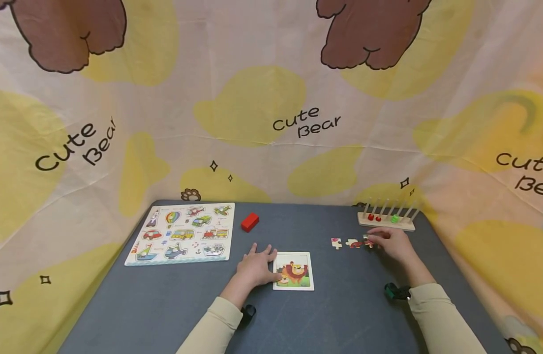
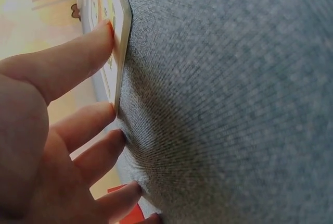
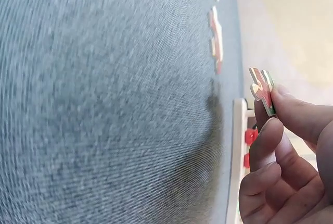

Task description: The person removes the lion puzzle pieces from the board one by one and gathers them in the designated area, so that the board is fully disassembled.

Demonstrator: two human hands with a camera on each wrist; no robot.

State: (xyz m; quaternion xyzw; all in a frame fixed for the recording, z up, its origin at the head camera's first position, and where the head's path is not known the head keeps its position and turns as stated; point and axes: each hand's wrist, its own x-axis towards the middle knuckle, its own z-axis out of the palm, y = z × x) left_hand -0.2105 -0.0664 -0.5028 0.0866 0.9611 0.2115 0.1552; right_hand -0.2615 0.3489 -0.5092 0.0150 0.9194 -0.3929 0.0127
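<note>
A square white-framed lion puzzle board point(image 1: 293, 256) lies flat on the table, its upper part bare of picture. My left hand point(image 1: 255, 268) rests at its left side, fingers spread and fairly straight. In the left wrist view the thumb lies over the board's rim point(image 2: 124, 31), and the index fingertip touches its edge. Between thumb and fingers, my right hand point(image 1: 392, 244) pinches a small jigsaw piece point(image 3: 264, 92), raised above the table. Left of that hand lie two loose jigsaw pieces, one pink and white point(image 1: 336, 242), the other red and cream point(image 1: 353, 243).
Behind the right hand stands a wooden peg rack point(image 1: 406, 226) with red and green beads. A red block point(image 1: 250, 222) sits behind the left hand. At the back left lies a vehicle picture board point(image 1: 165, 255). A printed cloth point(image 1: 254, 172) hangs behind the dark table point(image 1: 342, 319).
</note>
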